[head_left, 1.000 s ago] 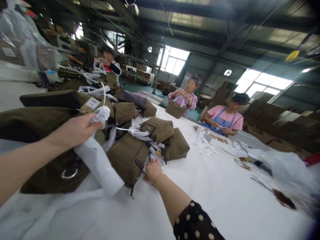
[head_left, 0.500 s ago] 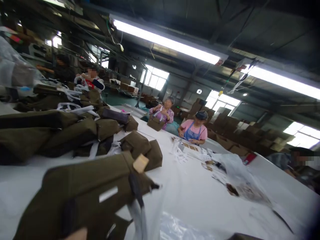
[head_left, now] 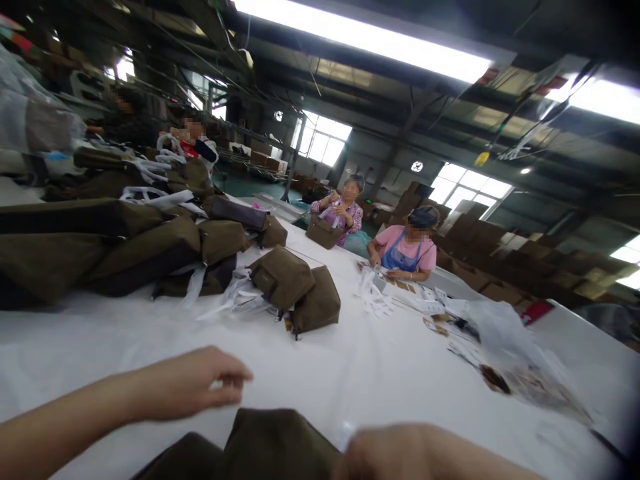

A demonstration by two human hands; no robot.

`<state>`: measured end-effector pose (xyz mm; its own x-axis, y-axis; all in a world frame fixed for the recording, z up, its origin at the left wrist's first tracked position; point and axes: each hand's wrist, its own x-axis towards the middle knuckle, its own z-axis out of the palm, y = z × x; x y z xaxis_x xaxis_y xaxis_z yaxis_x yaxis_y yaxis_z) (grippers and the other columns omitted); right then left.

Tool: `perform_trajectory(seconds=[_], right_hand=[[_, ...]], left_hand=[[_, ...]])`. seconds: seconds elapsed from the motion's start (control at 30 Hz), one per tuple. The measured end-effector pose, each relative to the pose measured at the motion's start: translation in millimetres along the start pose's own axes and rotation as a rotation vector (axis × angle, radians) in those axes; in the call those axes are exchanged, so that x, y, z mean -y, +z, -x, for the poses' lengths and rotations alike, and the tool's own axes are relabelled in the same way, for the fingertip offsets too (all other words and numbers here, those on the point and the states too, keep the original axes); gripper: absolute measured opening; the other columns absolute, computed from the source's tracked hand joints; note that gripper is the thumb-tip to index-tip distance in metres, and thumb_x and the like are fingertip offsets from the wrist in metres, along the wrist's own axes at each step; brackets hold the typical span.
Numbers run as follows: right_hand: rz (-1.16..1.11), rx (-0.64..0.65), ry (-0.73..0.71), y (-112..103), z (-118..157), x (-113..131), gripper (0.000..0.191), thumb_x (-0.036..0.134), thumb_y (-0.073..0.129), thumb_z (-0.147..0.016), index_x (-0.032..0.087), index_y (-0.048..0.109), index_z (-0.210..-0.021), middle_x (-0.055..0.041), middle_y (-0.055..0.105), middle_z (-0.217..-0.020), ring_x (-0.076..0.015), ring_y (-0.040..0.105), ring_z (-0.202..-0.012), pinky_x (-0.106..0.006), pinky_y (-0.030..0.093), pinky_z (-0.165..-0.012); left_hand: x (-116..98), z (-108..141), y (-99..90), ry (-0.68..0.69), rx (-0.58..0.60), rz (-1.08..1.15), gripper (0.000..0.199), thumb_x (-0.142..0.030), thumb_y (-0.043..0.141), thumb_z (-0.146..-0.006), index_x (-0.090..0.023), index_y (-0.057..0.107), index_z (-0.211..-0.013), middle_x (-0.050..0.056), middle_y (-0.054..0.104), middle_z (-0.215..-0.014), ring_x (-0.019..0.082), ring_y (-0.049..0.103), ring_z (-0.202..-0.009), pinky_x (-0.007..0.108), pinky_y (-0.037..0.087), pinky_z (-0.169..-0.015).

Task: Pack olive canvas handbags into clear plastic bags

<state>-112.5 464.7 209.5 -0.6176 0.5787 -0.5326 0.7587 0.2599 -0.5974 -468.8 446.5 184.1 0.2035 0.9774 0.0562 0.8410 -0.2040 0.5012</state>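
My left hand (head_left: 203, 383) hovers above the white table (head_left: 395, 373), its fingers bent and a gap showing between thumb and fingertips. Nothing shows in it. Below and to its right, a dark olive fabric bag (head_left: 277, 443) lies at the bottom edge, partly out of frame. Against the bag's right side is my right hand (head_left: 400, 450), blurred, with its fingers hidden, so its grip cannot be made out. Two small olive pouches (head_left: 283, 277) rest further up the table beside white straps.
A heap of olive bags (head_left: 145, 253) covers the table's left side. Across the table, a person in a blue apron (head_left: 400, 257) handles tags, and another person (head_left: 343, 210) holds a bag. Clear plastic (head_left: 520, 360) and loose tags lie at right.
The large olive bag with a tan tag has left its place at the lower left. Both my hands now show, with an olive bag low between them. The view has tilted down slightly.
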Motion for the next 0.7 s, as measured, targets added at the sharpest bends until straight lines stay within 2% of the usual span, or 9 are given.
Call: perform_trajectory(seconds=[0.03, 0.07, 0.17, 0.27, 0.37, 0.47, 0.53, 0.6, 0.7], right_hand=[[-0.079, -0.013, -0.036, -21, -21, -5, 0.033, 0.042, 0.063, -0.078, 0.025, 0.063, -0.106, 0.0021, 0.066, -0.088, -0.0153, 0.062, -0.079, -0.029, 0.052, -0.072], [-0.220, -0.092, -0.051, -39, -44, -11, 0.033, 0.039, 0.061, -0.079, 0.021, 0.062, -0.107, 0.0007, 0.066, -0.086, -0.0147, 0.062, -0.078, -0.029, 0.051, -0.074], [-0.743, -0.432, 0.113, -64, -118, -42, 0.032, 0.034, 0.065, -0.077, 0.012, 0.061, -0.101, -0.0063, 0.064, -0.088, -0.0138, 0.060, -0.076, -0.027, 0.050, -0.076], [-1.032, -0.557, 0.299, -53, -186, -74, 0.033, 0.038, 0.070, -0.073, 0.011, 0.058, -0.089, -0.0101, 0.061, -0.090, -0.0152, 0.061, -0.076, -0.027, 0.052, -0.073], [-1.138, -0.562, 0.316, -34, -241, -88, 0.035, 0.044, 0.067, -0.075, 0.015, 0.054, -0.090, -0.0075, 0.059, -0.089, -0.0150, 0.062, -0.077, -0.026, 0.053, -0.071], [-1.239, -0.592, 0.347, -23, -282, -85, 0.037, 0.051, 0.061, -0.077, 0.016, 0.055, -0.089, -0.0031, 0.058, -0.076, -0.0130, 0.060, -0.066, -0.023, 0.052, -0.060], [-1.274, -0.645, 0.404, -19, -300, -81, 0.035, 0.049, 0.060, -0.078, 0.016, 0.054, -0.087, -0.0010, 0.055, -0.068, -0.0121, 0.056, -0.057, -0.021, 0.049, -0.050], [-1.291, -0.725, 0.440, -19, -308, -80, 0.028, 0.044, 0.059, -0.079, 0.017, 0.052, -0.087, -0.0001, 0.053, -0.065, -0.0119, 0.053, -0.053, -0.020, 0.045, -0.044], [-1.336, -0.855, 0.367, -34, -297, -77, 0.019, 0.037, 0.054, -0.081, 0.020, 0.050, -0.091, -0.0008, 0.057, -0.075, -0.0130, 0.056, -0.060, -0.022, 0.049, -0.045]], left_hand=[[9, -17, 0.6, -0.021, 0.048, -0.018, 0.031, -0.040, 0.050, -0.083, -0.025, 0.066, -0.104, 0.003, 0.071, -0.099, 0.022, 0.064, -0.093, 0.034, 0.048, -0.085], [19, -34, 2.6, -0.058, 0.080, -0.043, 0.033, -0.035, 0.049, -0.082, -0.023, 0.064, -0.109, 0.006, 0.069, -0.105, 0.024, 0.062, -0.099, 0.036, 0.046, -0.089], [55, -83, 20.2, -0.196, 0.035, -0.114, 0.048, -0.022, 0.043, -0.081, -0.016, 0.049, -0.128, 0.013, 0.055, -0.130, 0.027, 0.050, -0.121, 0.041, 0.037, -0.101], [89, -119, 50.4, -0.248, 0.008, -0.133, 0.058, -0.014, 0.041, -0.082, -0.016, 0.031, -0.139, 0.011, 0.038, -0.145, 0.021, 0.036, -0.132, 0.035, 0.031, -0.107], [110, -143, 81.8, -0.310, 0.013, -0.143, 0.059, -0.018, 0.049, -0.084, -0.016, 0.028, -0.140, 0.015, 0.032, -0.147, 0.025, 0.031, -0.134, 0.042, 0.030, -0.108], [113, -155, 105.3, -0.382, 0.034, -0.145, 0.051, -0.033, 0.056, -0.086, -0.016, 0.041, -0.131, 0.014, 0.045, -0.136, 0.028, 0.046, -0.122, 0.050, 0.038, -0.100], [106, -158, 110.5, -0.430, 0.032, -0.156, 0.041, -0.037, 0.054, -0.087, -0.015, 0.050, -0.121, 0.012, 0.056, -0.122, 0.025, 0.056, -0.109, 0.048, 0.044, -0.093], [94, -157, 102.2, -0.450, -0.005, -0.176, 0.032, -0.035, 0.047, -0.090, -0.013, 0.054, -0.112, 0.011, 0.062, -0.110, 0.023, 0.060, -0.099, 0.044, 0.047, -0.086], [68, -148, 63.3, -0.408, -0.106, -0.210, 0.024, -0.029, 0.039, -0.092, -0.015, 0.054, -0.104, 0.012, 0.063, -0.104, 0.026, 0.060, -0.097, 0.039, 0.045, -0.079]])
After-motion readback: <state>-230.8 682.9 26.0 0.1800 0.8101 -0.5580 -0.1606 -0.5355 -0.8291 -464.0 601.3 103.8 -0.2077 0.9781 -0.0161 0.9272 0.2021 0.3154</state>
